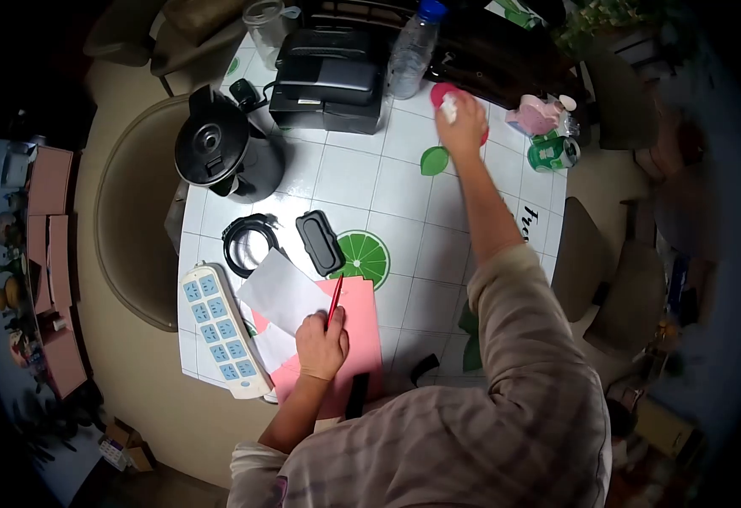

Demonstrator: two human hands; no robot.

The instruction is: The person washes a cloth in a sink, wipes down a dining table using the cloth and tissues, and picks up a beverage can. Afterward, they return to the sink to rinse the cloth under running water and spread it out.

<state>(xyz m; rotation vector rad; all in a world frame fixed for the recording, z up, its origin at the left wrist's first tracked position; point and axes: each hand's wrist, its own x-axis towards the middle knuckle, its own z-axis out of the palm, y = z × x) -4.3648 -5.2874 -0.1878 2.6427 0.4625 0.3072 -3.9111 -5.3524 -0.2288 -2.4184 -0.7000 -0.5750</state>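
My left hand (321,349) is closed around a red pen (336,298) whose tip points away from me. It rests on white paper sheets (282,289) lying over a pink folder (364,326). My right hand (464,127) reaches to the far side of the table, its fingers closed on a crumpled white tissue (448,107). Below that hand a pinkish-red patch (442,91) shows, perhaps part of the printed tablecloth. A black oblong case (320,242) lies just beyond the papers, beside a coiled black cable (237,247).
A white power strip (221,330) lies along the left edge. Farther back stand a black kettle (218,148), a black printer-like box (328,85), a glass jar (266,30) and a clear bottle (413,52). At right are a green can (552,154) and a pink item (533,115).
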